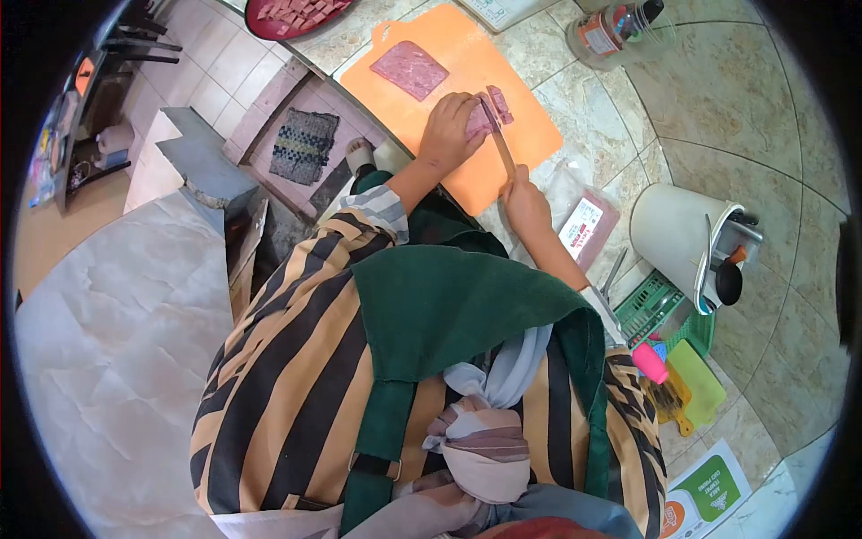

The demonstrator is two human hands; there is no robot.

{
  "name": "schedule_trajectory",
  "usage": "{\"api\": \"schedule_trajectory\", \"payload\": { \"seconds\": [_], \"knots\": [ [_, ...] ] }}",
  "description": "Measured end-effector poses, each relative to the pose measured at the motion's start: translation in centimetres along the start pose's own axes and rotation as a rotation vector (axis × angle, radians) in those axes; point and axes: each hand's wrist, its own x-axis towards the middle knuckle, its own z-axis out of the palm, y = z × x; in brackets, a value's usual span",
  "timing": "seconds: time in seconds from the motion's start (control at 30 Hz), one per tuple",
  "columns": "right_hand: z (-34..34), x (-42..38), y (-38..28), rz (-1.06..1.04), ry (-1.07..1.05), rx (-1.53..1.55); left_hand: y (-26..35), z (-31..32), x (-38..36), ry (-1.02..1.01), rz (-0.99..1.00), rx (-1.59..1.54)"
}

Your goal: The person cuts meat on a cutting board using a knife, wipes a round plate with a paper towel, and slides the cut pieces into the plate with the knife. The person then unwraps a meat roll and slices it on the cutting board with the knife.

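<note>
An orange cutting board lies on the marble counter. My left hand presses down on a pink slab of meat near the board's middle. My right hand grips a knife whose blade crosses that slab right beside my left fingers. A second, larger pink slice rests flat at the board's far end.
A dark red plate of cut meat pieces sits at the far left. A packet of meat lies beside my right arm. A white utensil holder, a green basket and a clear jar stand to the right.
</note>
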Motion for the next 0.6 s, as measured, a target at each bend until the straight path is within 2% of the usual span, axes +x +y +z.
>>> {"api": "schedule_trajectory", "payload": {
  "seconds": [0.07, 0.23, 0.43, 0.6],
  "knots": [
    [0.0, 0.2, 0.0, 0.021, -0.003, -0.012, 0.1, -0.1, 0.0, -0.001, 0.014, 0.020],
    [-0.5, 4.7, -1.8, -0.121, 0.109, -0.008, 0.1, 0.0, 0.0, -0.026, 0.002, -0.002],
    [-0.4, 0.8, -0.1, -0.029, 0.031, -0.002, 0.0, 0.0, 0.0, -0.021, -0.004, 0.013],
    [-1.4, 2.4, -0.6, -0.053, 0.067, 0.010, -0.1, 0.0, 0.0, -0.040, -0.002, 0.018]
  ]
}}
